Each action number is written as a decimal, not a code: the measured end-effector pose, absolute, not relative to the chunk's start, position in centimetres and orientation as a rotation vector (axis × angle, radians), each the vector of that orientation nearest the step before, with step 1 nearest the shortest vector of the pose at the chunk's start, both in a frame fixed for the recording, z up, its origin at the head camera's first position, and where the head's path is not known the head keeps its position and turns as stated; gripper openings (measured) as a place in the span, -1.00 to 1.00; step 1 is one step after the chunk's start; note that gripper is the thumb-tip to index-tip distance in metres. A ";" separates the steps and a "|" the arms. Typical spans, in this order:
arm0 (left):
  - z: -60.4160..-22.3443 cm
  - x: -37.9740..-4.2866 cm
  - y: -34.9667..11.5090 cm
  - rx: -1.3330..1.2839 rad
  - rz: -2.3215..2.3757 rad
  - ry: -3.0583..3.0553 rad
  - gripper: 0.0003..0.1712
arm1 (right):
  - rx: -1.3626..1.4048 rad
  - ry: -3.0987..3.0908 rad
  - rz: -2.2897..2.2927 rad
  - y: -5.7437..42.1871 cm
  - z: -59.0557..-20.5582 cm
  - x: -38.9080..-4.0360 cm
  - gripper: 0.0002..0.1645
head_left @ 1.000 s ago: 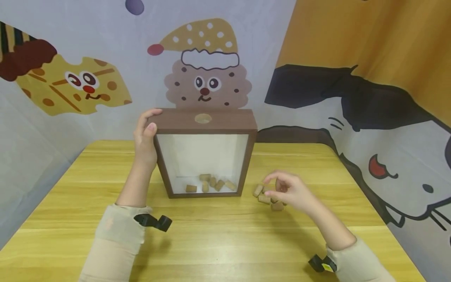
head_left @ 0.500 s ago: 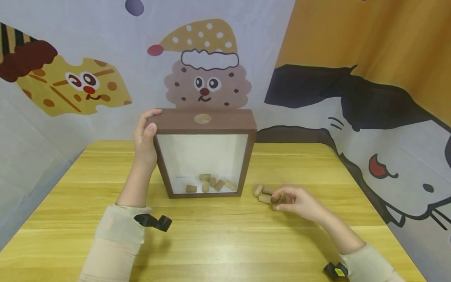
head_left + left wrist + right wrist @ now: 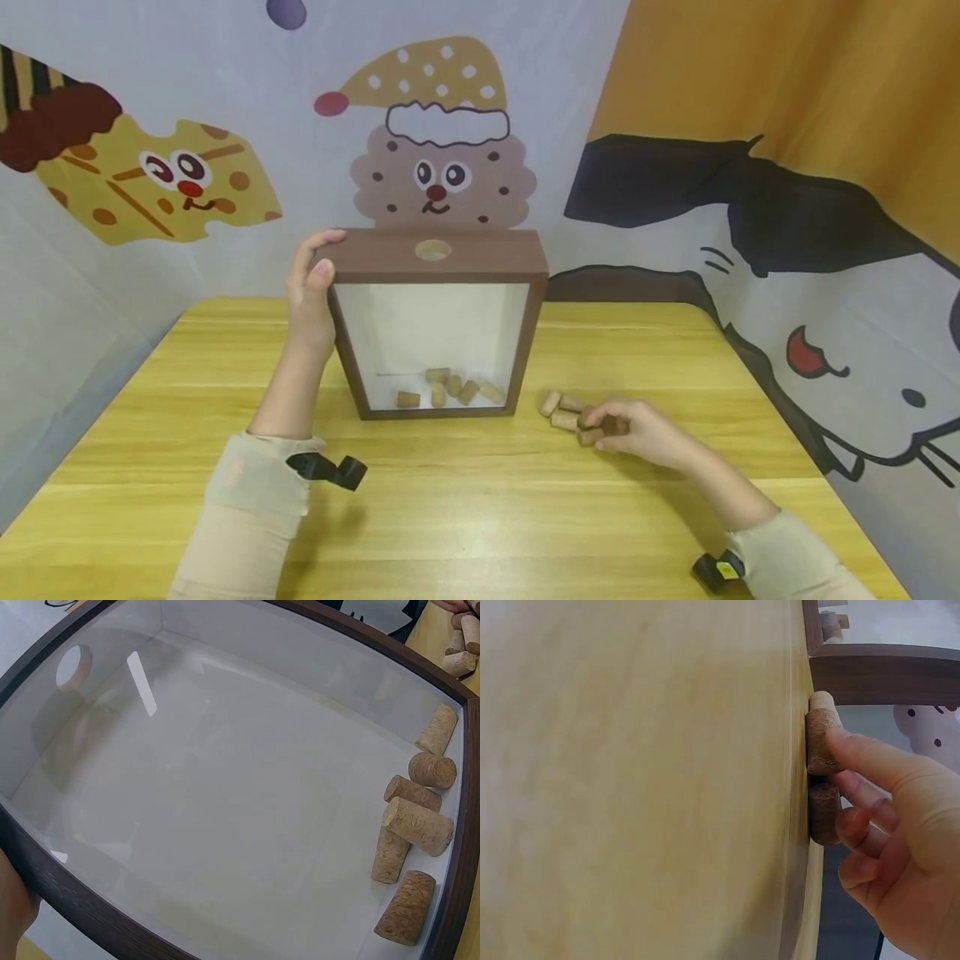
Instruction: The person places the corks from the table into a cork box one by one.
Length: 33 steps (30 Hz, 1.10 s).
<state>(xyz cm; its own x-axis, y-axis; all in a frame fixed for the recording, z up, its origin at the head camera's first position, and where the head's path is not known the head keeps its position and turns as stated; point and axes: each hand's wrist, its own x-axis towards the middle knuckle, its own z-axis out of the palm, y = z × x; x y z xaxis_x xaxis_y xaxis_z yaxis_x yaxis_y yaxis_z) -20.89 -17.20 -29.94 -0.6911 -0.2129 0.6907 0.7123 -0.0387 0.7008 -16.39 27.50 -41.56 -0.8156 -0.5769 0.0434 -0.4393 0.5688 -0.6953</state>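
From the head, the left hand [image 3: 309,296] grips a brown-framed, clear-fronted rectangular box [image 3: 487,254] by its upper corner; the right hand [image 3: 637,429] is at tan cylindrical corks [image 3: 564,420] beside it on a yellow wood-grain table [image 3: 465,517]. The left wrist view shows six corks [image 3: 418,826] inside. At the right wrist, thumb and bent fingers pinch one brown cork [image 3: 823,739].

Beige sleeves [image 3: 234,542] had small black cameras [image 3: 348,473] at the cuffs [image 3: 255,477]; the right camera [image 3: 708,573] bore a yellow patch [image 3: 728,570].
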 end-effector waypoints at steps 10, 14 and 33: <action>-29.8 -20.8 -17.2 -0.537 -1.809 -1.593 -0.41 | -0.833 2.623 -1.045 27.6 -41.7 -16.3 -0.74; -29.9 -20.8 -17.3 -0.534 -1.800 -1.598 -0.40 | -0.867 2.642 -1.085 27.4 -41.5 -16.3 -0.75; -30.0 -20.9 -17.4 -0.529 -1.798 -1.609 -0.40 | -1.152 2.738 -1.408 23.4 -35.8 -14.3 -0.60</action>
